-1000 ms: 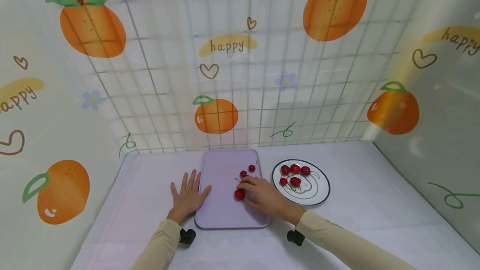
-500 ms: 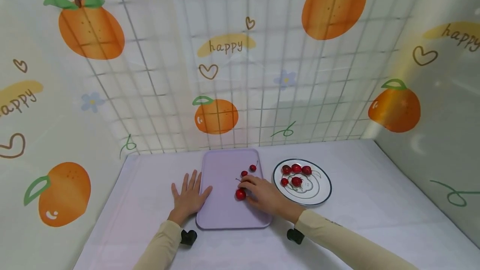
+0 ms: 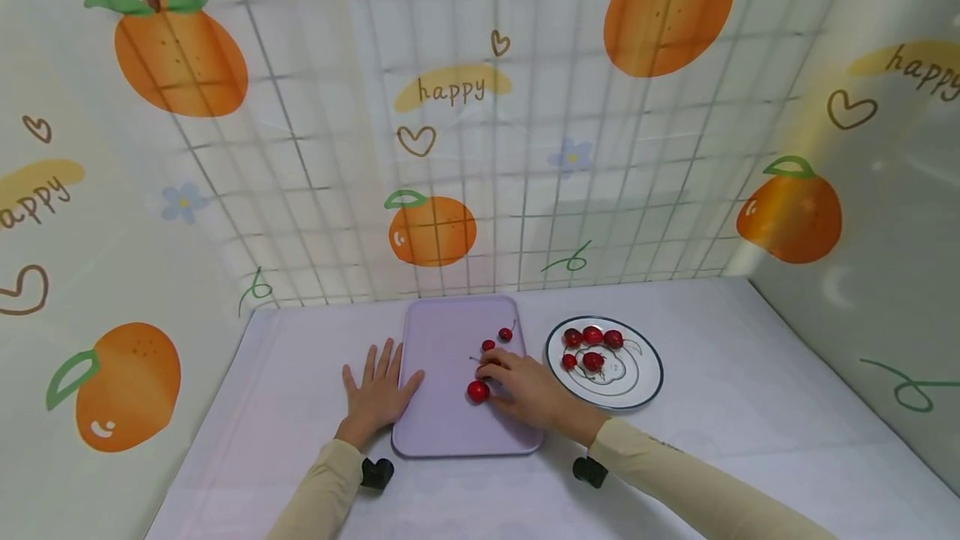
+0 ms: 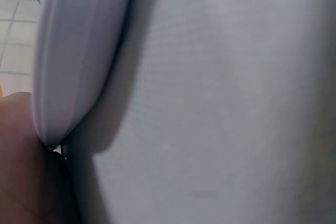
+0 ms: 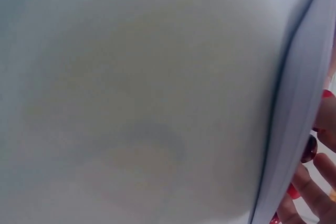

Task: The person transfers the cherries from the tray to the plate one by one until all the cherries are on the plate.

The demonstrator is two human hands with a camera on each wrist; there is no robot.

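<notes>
My left hand (image 3: 377, 394) lies flat with spread fingers at the left side of the lilac tray (image 3: 442, 432), its thumb over the rim. My right hand (image 3: 525, 386) reaches over the tray's right side, fingers curled down. Between its thumb and fingers is a dark red cherry (image 5: 310, 149), mostly hidden from above. A larger bright red cherry (image 3: 477, 391) lies beside the thumb. Beyond the fingertips on the tray are a small red cherry (image 3: 488, 346) and a cherry with a stem (image 3: 506, 334).
A white dark-rimmed plate (image 3: 637, 390) stands right of the tray, bearing several red cherries (image 3: 592, 336). Pale cloth covers the table (image 3: 750, 407). A curtain printed with oranges (image 3: 432, 230) hangs behind. Dark heart-shaped pieces (image 3: 377, 473) sit at both wrists.
The larger red cherry beside my right thumb has shifted slightly left and toward me. Both hands and the tray stay nearly in place; the head view tilts a little.
</notes>
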